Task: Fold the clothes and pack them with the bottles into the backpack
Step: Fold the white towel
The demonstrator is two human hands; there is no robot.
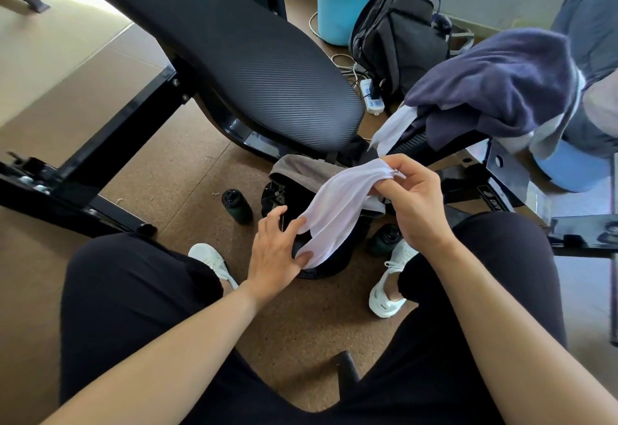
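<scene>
A thin white garment (337, 204) stretches between my hands above the floor. My right hand (414, 200) pinches its upper end. My left hand (277, 250) holds its lower end between thumb and fingers. Under the cloth sits a dark backpack (321, 264) on the floor between my feet, with a grey-brown cloth (301, 167) at its top. One dark bottle (236, 205) stands left of the backpack and another (386, 239) stands to its right. A navy garment (495, 87) and a second white piece (394, 128) lie on the bench at the right.
A black weight bench pad (234, 57) runs from upper left to centre, on a black frame (110, 157). Another black backpack (398, 36), a blue bucket (341, 0) and a power strip (373, 98) with cables sit by the wall. My white shoes (388, 294) rest on the brown floor.
</scene>
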